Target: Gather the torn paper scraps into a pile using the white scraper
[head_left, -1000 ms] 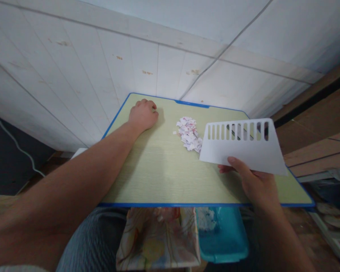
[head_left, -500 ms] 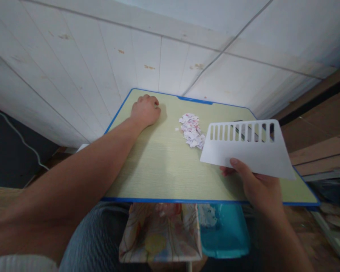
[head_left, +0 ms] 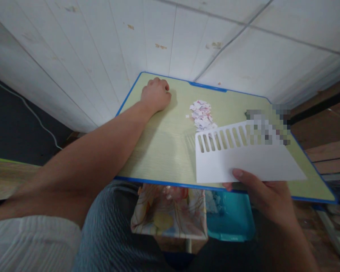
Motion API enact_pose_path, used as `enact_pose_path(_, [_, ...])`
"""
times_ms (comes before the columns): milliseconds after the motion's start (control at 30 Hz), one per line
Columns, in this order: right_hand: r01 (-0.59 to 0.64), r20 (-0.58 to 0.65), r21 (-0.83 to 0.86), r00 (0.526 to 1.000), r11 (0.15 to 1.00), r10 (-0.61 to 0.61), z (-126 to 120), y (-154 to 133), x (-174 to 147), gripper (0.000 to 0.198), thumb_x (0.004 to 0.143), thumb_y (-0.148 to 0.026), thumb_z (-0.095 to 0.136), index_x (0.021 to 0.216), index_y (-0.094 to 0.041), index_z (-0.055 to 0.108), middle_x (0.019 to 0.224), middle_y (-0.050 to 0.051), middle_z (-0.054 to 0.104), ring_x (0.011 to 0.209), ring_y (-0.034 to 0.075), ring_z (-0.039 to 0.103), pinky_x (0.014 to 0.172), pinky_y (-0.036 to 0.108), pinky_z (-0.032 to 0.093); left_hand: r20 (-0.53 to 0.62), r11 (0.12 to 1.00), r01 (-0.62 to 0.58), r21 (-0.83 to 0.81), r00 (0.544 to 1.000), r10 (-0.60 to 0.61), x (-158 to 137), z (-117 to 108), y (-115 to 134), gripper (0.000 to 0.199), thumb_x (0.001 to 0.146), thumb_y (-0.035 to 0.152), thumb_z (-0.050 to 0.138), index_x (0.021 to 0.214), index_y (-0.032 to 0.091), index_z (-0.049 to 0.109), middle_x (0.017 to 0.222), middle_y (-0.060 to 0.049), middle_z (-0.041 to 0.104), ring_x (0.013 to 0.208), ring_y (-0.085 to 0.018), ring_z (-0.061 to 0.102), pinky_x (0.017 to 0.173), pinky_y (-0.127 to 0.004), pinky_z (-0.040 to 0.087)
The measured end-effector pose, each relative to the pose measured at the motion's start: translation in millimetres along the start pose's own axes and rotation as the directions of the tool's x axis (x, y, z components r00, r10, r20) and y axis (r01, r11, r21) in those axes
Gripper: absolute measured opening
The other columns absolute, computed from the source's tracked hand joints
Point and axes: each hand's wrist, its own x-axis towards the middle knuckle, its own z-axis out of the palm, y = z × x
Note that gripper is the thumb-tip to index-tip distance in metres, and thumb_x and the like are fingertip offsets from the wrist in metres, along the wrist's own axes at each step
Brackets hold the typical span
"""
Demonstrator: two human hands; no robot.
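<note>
My right hand (head_left: 268, 198) grips a white plastic scraper (head_left: 229, 164) by its long lower edge, thumb on top. A row of slots runs along the scraper's upper part, and it is held over the right half of the table. Its slotted left corner is close to a pile of torn paper bits (head_left: 201, 115); from this angle I cannot tell whether they touch. My left hand (head_left: 155, 95) rests on the far left of the tabletop, fingers curled into a loose fist, with nothing seen in it.
The pale yellow folding table (head_left: 161, 151) has a blue rim and stands against a white plank wall (head_left: 158, 22). Blurred-out items (head_left: 268, 126) lie at its right. Below the front edge are a cloth-lined box (head_left: 170, 223) and a turquoise bin (head_left: 232, 219) with white scraps.
The scraper has tilted and come nearer the table's front edge, its slotted left end now below the paper pile. My left hand keeps its place on the table while the whole view has shifted.
</note>
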Motion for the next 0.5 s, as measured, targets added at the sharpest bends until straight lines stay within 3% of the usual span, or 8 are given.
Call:
enact_pose_path(100, [0.016, -0.038, 0.069, 0.999, 0.997, -0.013, -1.3, 2.5, 5.5, 0.043, 0.105, -0.049, 0.090, 0.070, -0.027, 0.080, 0.067, 0.005, 0.079, 0.065, 0.026, 0.078, 0.076, 0.039, 0.072, 0.019, 1.000, 0.009, 0.002, 1.000, -0.009, -3.9, -4.2, 4.3, 0.036, 0.116, 0.024, 0.066, 0.148, 0.026, 0.083, 0.154, -0.012, 0.078, 0.160, -0.033, 0.056, 0.140, -0.059, 0.048])
enact_pose_path(233, [0.036, -0.012, -0.005, 0.999, 0.999, -0.036, -2.4, 3.2, 6.0, 0.043, 0.106, -0.051, 0.091, 0.073, -0.026, 0.082, 0.069, 0.005, 0.080, 0.064, 0.025, 0.078, 0.074, 0.037, 0.073, 0.027, 0.999, 0.013, 0.045, 1.000, -0.014, -8.6, -9.0, 10.4, 0.036, 0.116, 0.018, 0.063, 0.146, 0.023, 0.083, 0.167, -0.014, 0.074, 0.162, -0.033, 0.060, 0.140, -0.055, 0.049])
enact_pose_path(500, [-0.082, 0.022, -0.024, 0.996, 0.996, 0.082, -13.7, 11.9, 3.4, 0.039, 0.098, -0.055, 0.101, 0.079, -0.023, 0.088, 0.079, 0.009, 0.087, 0.070, 0.030, 0.085, 0.073, 0.042, 0.078, 0.045, 1.000, 0.017, -0.019, 0.999, -0.017, -6.9, -8.2, 6.3, 0.040, 0.113, 0.028, 0.065, 0.150, 0.031, 0.081, 0.162, -0.011, 0.077, 0.166, -0.036, 0.055, 0.144, -0.061, 0.043])
